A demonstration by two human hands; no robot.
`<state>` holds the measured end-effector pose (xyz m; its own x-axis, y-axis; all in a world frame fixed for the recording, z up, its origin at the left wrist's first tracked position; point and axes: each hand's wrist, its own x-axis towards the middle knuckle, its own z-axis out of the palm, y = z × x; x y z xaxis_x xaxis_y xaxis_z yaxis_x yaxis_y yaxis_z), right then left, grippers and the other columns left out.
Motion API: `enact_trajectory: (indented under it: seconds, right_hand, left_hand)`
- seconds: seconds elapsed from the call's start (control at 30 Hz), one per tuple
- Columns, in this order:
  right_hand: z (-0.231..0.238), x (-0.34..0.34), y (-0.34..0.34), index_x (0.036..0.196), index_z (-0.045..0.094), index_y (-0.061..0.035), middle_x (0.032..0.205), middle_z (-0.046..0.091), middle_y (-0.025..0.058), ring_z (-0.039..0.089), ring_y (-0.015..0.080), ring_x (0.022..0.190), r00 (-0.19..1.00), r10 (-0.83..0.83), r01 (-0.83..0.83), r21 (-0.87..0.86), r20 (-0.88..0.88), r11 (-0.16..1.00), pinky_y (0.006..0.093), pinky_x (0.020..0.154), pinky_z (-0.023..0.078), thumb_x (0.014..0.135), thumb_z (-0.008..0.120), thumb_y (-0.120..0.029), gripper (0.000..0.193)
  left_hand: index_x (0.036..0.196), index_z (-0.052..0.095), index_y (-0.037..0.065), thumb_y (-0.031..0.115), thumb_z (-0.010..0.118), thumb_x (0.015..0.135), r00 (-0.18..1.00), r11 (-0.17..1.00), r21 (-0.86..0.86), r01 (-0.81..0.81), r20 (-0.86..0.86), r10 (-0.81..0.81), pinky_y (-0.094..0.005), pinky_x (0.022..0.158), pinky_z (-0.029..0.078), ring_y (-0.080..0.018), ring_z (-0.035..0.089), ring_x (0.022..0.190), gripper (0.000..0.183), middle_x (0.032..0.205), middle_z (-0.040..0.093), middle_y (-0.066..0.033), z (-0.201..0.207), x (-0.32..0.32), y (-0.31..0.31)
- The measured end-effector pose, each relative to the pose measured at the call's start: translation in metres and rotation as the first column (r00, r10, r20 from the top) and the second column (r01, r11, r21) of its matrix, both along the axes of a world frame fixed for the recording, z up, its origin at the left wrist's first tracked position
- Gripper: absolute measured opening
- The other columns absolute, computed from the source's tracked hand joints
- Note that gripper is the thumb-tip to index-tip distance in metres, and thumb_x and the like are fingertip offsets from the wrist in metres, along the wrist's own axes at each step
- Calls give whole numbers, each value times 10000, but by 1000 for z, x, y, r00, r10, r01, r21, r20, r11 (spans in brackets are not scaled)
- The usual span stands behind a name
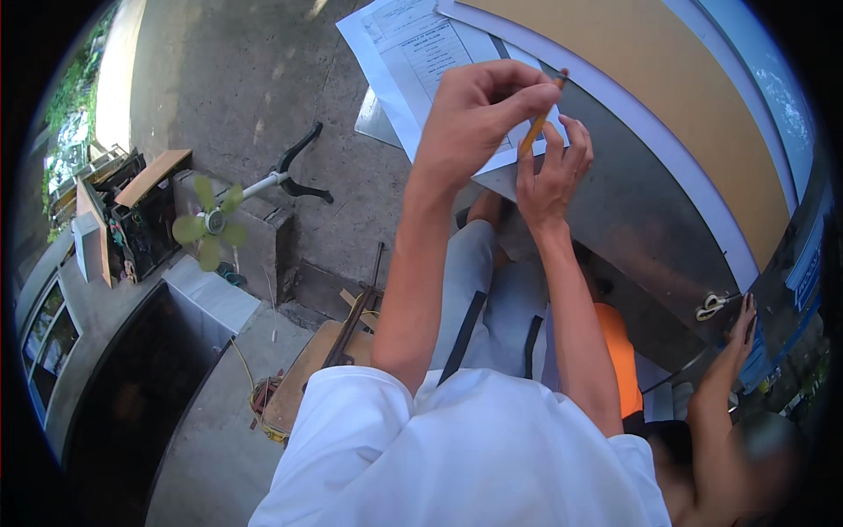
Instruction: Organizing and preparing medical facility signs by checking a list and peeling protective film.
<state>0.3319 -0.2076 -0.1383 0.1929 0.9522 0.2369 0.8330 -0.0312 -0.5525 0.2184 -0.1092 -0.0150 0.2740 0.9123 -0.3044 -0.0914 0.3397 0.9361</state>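
Note:
Both of my hands are raised over the near left part of the dark, smooth table (632,206). Between them a yellow pencil (536,128) stands at a slant, its reddish end uppermost. The thumb and fingers of my left hand (479,114) pinch it near that upper end. Lower down, the thumb and forefinger of my right hand (553,180) close on it, while the other fingers curve upward. Beneath and behind my hands lie white printed sheets (395,66), partly covered by my left hand.
A large tan board (650,88) with white edging covers the table's far side. Scissors (711,306) lie at the right, beside a co-worker's hand (745,329). Someone in orange (617,356) is near my right arm. A green-bladed fan (213,222) stands left, near a stool (307,378).

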Motion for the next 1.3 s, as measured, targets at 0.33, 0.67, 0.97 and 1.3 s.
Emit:
enact_trajectory:
  seconds: [0.33,0.67,0.97,1.3]
  right_hand:
    - [1,-9,15,1356,487,-204,1374,337,144,299,342,1330,968,-100,139,-160,230,977,526,1115,239,868,587,-591,631]
    - [6,-12,17,1389,415,-234,1381,313,140,269,332,1338,949,-76,155,-242,307,958,515,1119,222,843,592,-607,685]
    - [6,-11,19,1391,417,-247,1375,320,126,278,328,1332,946,-91,174,-251,310,952,514,1119,232,834,613,-575,675]
    - [9,-11,17,1376,452,-264,1381,333,119,304,323,1320,957,-110,183,-264,269,947,518,1103,247,811,640,-569,669]
  left_hand:
    - [1120,487,48,206,490,1030,646,917,-336,-217,655,393,-213,569,299,-62,374,670,181,794,451,21,-83,-151,-58]
    - [1037,489,111,182,546,940,546,992,-100,-81,828,128,-269,626,314,-111,388,728,133,757,457,29,-104,-132,1]
    - [1092,567,87,214,527,1000,301,998,-66,-23,951,70,-368,713,427,-202,526,790,162,834,593,-54,-114,-122,62]
    - [908,618,91,84,682,888,452,985,-171,-15,878,159,-232,627,405,-96,458,705,68,743,543,6,-121,-102,62]
